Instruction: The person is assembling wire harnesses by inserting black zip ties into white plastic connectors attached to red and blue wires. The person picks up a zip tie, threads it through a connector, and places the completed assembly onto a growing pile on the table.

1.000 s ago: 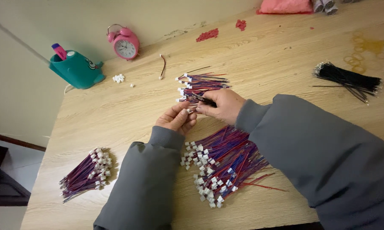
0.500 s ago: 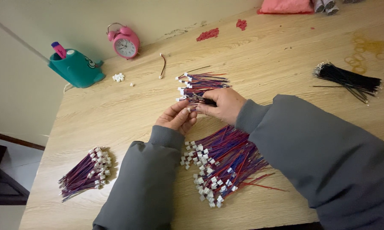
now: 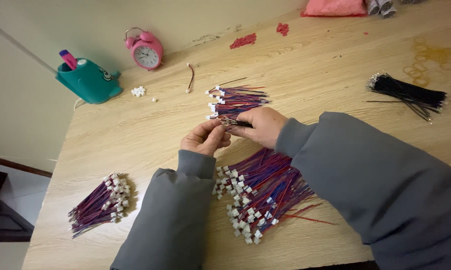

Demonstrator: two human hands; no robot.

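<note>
Both hands pinch one thin wire (image 3: 231, 121) | left hand (image 3: 204, 138) | right hand (image 3: 261, 126) | wooden table (image 3: 325, 75)

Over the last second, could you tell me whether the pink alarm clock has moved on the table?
No. The pink alarm clock stays upright by the wall, on the same side of the teal pen holder, with no visible shift between them.

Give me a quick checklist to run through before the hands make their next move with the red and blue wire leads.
1. Left hand and right hand both on the one lead between them: ok.
2. Small pile of red and blue wire leads with white plugs lies just beyond the hands: ok.
3. Large pile of the same leads beside the sleeves: ok.
4. Bundle of black wires apart from the hands: ok.
5. Plug seated on the held lead: cannot tell.
</note>
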